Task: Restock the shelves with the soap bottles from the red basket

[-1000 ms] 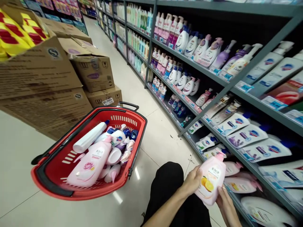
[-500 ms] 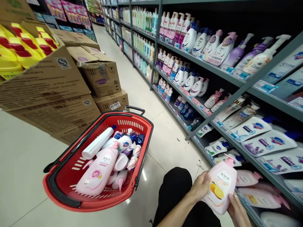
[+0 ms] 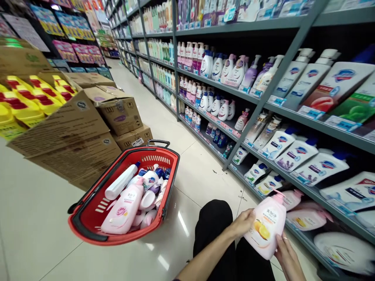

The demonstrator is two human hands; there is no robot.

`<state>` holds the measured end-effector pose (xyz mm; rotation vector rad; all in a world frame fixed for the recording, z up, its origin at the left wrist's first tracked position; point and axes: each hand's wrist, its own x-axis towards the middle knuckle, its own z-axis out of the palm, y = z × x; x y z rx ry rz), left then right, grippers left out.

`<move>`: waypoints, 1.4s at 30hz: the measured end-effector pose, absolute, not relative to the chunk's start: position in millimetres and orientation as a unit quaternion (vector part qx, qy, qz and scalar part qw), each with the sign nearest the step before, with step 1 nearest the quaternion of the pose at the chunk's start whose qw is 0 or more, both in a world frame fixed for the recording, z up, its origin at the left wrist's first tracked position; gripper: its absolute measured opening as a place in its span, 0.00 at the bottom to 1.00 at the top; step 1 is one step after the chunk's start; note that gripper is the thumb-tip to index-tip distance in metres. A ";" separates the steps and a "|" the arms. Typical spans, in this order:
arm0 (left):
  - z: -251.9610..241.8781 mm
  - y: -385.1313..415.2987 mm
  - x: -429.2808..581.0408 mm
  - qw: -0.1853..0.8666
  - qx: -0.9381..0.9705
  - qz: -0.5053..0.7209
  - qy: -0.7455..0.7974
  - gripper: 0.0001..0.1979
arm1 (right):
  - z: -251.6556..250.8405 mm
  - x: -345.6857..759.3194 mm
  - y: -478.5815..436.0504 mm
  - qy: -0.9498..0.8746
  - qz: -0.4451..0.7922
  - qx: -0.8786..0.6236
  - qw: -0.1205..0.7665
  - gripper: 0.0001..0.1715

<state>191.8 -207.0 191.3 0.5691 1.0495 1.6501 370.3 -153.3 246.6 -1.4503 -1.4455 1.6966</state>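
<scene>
Head view:

1. The left hand (image 3: 242,223) came in from the lower edge and was clenched around the left side of a pink pump bottle (image 3: 266,227), its fingers curled onto the front with their tips hidden behind the bottle's edge.
2. The right hand (image 3: 287,259) grasped the same bottle's lower right side. Its thumb lay toward the front, and the other fingers were partly hidden behind the bottle; the lower edge of the frame cut off the wrist.
3. The bottle was held tilted between both hands, above the black trousers (image 3: 213,230), showing a picture of orange slices. Its small label text was too blurred to read.
4. To the left stood a red plastic shopping basket (image 3: 164,157), well apart from both hands. What bore it could not be told.
5. Inside lay a pink bottle with a rose picture (image 3: 123,208), a white bottle (image 3: 121,181) and a blue-capped bottle (image 3: 149,179), with others heaped so that they hid one another.
6. Just beside the held bottle, more pink bottles (image 3: 307,218) lay on a low shelf of the grey metal shelving (image 3: 322,125), cut off by the right edge. Cardboard cartons (image 3: 115,111) stood across the aisle, and yellow bottles (image 3: 20,109) sat in an opened carton.
</scene>
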 end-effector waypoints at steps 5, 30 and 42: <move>206.9 -210.8 215.7 0.538 0.270 0.661 0.448 0.58 | 259.4 413.0 -155.1 -0.557 0.604 -0.515 0.245 0.72; 369.0 -90.3 423.0 0.555 0.617 0.344 0.438 0.26 | 348.4 669.0 -115.8 -0.598 0.457 -0.479 0.452 0.49; 226.6 24.1 328.5 0.608 0.547 0.288 0.499 0.42 | 198.8 583.0 12.6 -0.542 0.599 -0.455 0.374 0.60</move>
